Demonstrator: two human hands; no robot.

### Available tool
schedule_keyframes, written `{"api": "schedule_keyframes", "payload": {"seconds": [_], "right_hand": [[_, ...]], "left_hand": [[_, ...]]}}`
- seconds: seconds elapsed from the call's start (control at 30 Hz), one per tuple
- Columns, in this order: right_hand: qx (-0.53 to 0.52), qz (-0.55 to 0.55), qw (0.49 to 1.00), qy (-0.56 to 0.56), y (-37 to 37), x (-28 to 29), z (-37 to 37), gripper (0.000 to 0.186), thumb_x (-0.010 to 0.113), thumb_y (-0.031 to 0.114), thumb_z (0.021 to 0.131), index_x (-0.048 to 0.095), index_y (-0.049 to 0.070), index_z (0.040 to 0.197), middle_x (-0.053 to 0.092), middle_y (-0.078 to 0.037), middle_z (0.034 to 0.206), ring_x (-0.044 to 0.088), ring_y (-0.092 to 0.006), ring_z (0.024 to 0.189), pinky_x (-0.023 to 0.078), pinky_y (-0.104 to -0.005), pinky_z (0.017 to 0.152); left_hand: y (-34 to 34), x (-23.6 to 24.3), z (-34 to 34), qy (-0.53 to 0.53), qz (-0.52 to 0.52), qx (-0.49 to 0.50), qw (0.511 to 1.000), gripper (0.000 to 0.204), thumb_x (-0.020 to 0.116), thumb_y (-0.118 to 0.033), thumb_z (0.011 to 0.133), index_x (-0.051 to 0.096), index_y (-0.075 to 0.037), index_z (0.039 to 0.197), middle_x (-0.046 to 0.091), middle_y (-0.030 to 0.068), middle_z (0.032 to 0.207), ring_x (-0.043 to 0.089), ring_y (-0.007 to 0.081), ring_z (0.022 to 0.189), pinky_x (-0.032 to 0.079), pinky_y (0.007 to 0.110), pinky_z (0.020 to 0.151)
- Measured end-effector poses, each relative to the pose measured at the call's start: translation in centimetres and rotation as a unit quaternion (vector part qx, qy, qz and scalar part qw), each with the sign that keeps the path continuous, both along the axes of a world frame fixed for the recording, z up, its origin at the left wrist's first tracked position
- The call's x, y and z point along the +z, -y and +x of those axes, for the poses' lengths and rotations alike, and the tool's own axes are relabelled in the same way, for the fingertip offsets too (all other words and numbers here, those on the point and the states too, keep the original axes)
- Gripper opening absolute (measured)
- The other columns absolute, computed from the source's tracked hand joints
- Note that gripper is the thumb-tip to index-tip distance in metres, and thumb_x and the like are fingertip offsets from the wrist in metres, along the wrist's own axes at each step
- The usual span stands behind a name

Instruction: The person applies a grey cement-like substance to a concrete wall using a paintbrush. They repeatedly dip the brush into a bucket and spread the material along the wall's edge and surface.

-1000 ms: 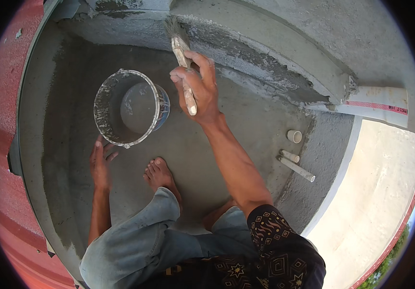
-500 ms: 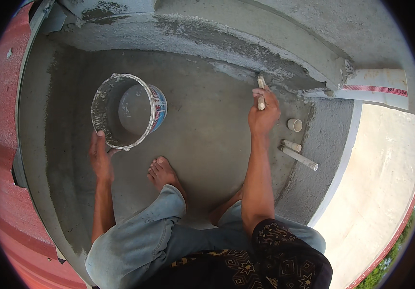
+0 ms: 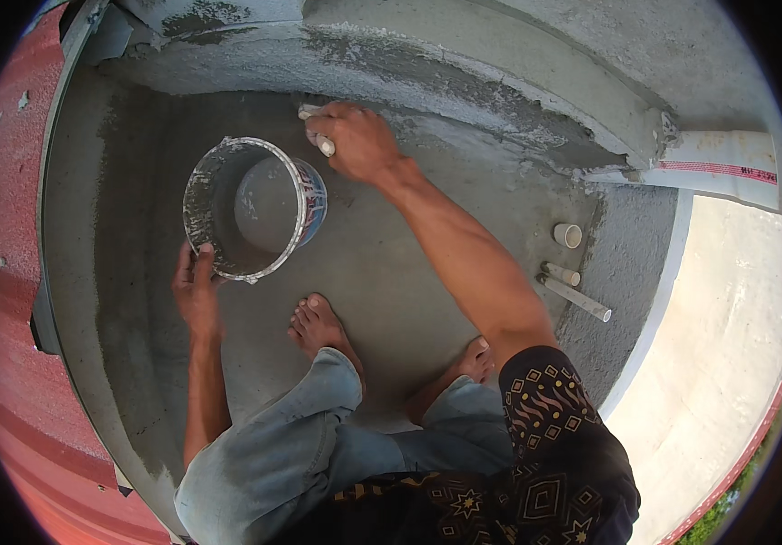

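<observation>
My left hand [image 3: 196,295] grips the near-left rim of a round plastic bucket [image 3: 314,204], thumb over the edge and fingers outside. The bucket is tilted with its mouth toward me, and grey-white residue coats its inside and rim. Beyond its far right side, my right hand [image 3: 361,143] is closed around a pale-handled brush [image 3: 324,145]. The brush is held low at the floor near the foot of the far wall; its working end is too hidden to make out.
Short white pipe stubs [image 3: 577,298] stick up at the right of the grey cement floor [image 3: 400,263]. A larger white pipe [image 3: 718,168] juts out by the wall corner. Red metal roofing [image 3: 5,272] runs along the left. My bare feet [image 3: 318,327] stand near the bucket.
My right hand has swept left along the wall's foot with the brush, from near the pipe stubs to beside the bucket. My left hand stays on the rim.
</observation>
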State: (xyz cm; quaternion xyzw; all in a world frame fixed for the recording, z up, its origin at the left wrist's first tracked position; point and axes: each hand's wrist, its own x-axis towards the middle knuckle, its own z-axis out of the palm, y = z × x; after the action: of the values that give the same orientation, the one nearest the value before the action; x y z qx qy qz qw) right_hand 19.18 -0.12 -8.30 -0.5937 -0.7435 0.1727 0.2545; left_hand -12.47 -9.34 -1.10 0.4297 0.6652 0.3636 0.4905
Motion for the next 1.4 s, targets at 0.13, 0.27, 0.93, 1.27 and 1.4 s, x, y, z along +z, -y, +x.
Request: {"api": "schedule_keyframes", "payload": {"seconds": [0.13,0.27,0.93,1.27,1.4], "right_hand": [[-0.046,-0.076,0.988,0.123,7.8,1.6,9.8,0.032,0.076,0.000,0.080,0.071,0.018,0.107,0.067,-0.006,0.134,0.064,-0.0340,0.126,0.060,-0.0513,0.096],[-0.093,-0.122,0.949,0.274,15.3,4.8,15.2,0.030,0.076,0.006,0.085,0.072,0.018,0.113,0.063,-0.011,0.138,0.058,-0.0395,0.134,0.060,-0.0552,0.098],[0.230,0.048,0.833,0.501,10.5,13.2,13.4,0.027,0.065,0.026,0.093,0.077,0.003,0.101,0.068,-0.024,0.119,0.065,-0.0374,0.121,0.056,-0.0472,0.097],[0.179,-0.083,0.858,0.474,7.7,15.2,8.5,0.027,0.069,0.017,0.092,0.077,-0.001,0.110,0.069,-0.029,0.127,0.070,-0.0411,0.114,0.064,-0.0464,0.083],[0.217,0.097,0.874,0.424,0.4,15.4,-1.2,0.019,0.070,0.017,0.090,0.080,0.004,0.099,0.071,-0.020,0.114,0.068,-0.0325,0.113,0.063,-0.0406,0.079]], "left_hand": [[0.0,-0.5,-1.3,-0.005,0.009,-0.004,1.000,0.053,0.067,-0.031,0.107,0.059,-0.001,0.149,0.072,0.0058,0.125,0.069,0.0151,0.112,0.057,0.037,0.095],[0.1,0.2,-1.1,0.017,0.015,0.008,1.000,0.054,0.068,-0.029,0.106,0.057,0.001,0.150,0.073,0.0053,0.118,0.069,0.0134,0.106,0.058,0.033,0.089],[1.4,-0.2,-2.2,0.071,-0.010,-0.009,0.997,0.056,0.067,-0.026,0.106,0.055,0.002,0.152,0.070,0.0029,0.108,0.065,0.0105,0.088,0.057,0.031,0.081],[1.3,0.3,-2.6,0.069,-0.011,-0.021,0.997,0.058,0.068,-0.032,0.106,0.056,-0.002,0.153,0.070,0.0016,0.110,0.065,0.0097,0.093,0.056,0.031,0.083],[0.5,0.1,-0.8,0.077,0.000,-0.003,0.997,0.057,0.067,-0.033,0.106,0.056,-0.001,0.152,0.071,0.0022,0.116,0.067,0.0103,0.097,0.056,0.031,0.083]]}}
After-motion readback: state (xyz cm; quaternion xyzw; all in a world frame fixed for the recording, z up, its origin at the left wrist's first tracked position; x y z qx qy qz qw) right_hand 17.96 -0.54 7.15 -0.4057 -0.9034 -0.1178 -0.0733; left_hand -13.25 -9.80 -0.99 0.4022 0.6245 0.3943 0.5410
